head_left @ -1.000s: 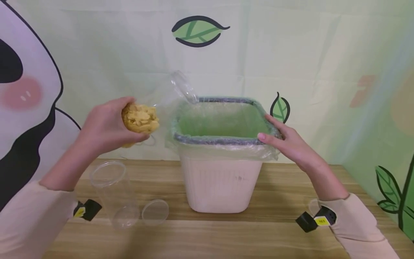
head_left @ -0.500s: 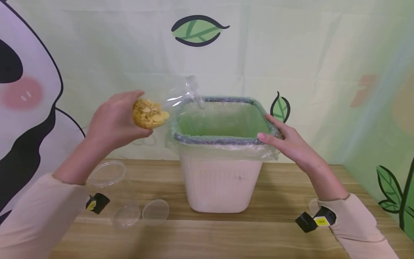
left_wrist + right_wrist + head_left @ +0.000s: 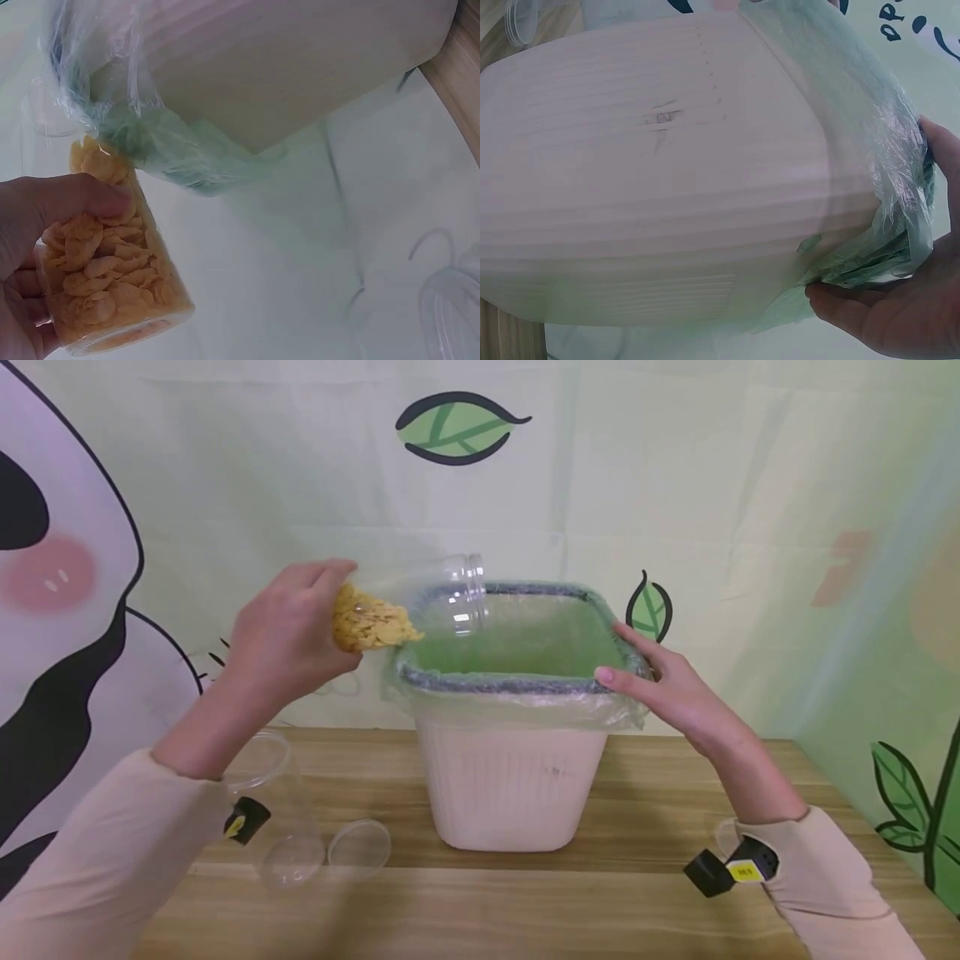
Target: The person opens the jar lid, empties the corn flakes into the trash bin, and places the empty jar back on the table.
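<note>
My left hand (image 3: 288, 631) grips a clear plastic jar (image 3: 468, 597) near its base. The jar lies almost level, its uncapped mouth over the left part of a lined trash bin (image 3: 513, 777). Yellow flakes (image 3: 375, 620), like corn flakes, fill the base half and slope toward the mouth. In the left wrist view, thumb and fingers wrap round the jar, with the flakes (image 3: 112, 262) showing through its wall. My right hand (image 3: 671, 689) holds the bin's right rim, pinching the green plastic bag (image 3: 900, 180) folded over it. The bin's floor is hidden.
An uncapped clear jar (image 3: 288, 827) stands on the wooden table (image 3: 450, 910) left of the bin, partly behind my left forearm. Beside it lies a clear round lid (image 3: 360, 849). Another clear round piece (image 3: 726, 837) shows near my right wrist. A printed cloth (image 3: 337, 468) hangs behind.
My left hand has moved right and slightly up, tipping the jar from mouth-up slant to nearly level. The flakes have slid toward the mouth. The right hand and bin stay put.
</note>
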A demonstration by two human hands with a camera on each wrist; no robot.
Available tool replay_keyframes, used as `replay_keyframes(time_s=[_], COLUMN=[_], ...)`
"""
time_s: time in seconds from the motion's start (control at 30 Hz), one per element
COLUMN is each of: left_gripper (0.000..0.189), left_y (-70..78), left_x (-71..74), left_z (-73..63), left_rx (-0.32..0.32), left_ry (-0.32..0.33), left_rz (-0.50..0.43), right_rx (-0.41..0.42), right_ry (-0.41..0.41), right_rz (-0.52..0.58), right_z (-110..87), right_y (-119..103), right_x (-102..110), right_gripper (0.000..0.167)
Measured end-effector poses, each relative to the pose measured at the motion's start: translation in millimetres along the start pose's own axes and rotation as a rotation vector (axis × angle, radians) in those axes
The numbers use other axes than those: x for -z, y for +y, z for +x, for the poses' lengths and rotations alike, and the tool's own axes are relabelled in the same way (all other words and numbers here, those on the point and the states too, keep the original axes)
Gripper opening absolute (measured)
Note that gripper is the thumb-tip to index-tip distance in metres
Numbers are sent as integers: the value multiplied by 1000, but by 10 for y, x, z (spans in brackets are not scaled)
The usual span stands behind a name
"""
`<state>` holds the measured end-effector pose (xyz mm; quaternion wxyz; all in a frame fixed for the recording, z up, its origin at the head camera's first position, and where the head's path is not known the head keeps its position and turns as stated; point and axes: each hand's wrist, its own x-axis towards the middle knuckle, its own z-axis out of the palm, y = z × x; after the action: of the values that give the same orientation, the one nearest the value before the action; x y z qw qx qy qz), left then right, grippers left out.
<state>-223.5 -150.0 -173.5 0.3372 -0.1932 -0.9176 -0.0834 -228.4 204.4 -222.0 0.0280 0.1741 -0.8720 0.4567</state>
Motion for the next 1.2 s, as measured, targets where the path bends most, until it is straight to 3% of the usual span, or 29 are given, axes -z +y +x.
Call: replay_keyframes(time_s=[0.33,0.83,1.2], left_gripper=[69,69,67], left_y=[69,143,193], left_x=[-39,-95,-113], left_z=[51,70,61], left_rx=[-106,-192,-207], left_ry=[88,140,146], left_rz=[90,148,197], right_rx=[3,0,-5], right_ry=[5,-2,-2], right_rz=[0,1,3], right_z=[-19,-27,-31], right_y=[-11,8,13], right_x=[11,14,16], right_gripper=[74,74,74])
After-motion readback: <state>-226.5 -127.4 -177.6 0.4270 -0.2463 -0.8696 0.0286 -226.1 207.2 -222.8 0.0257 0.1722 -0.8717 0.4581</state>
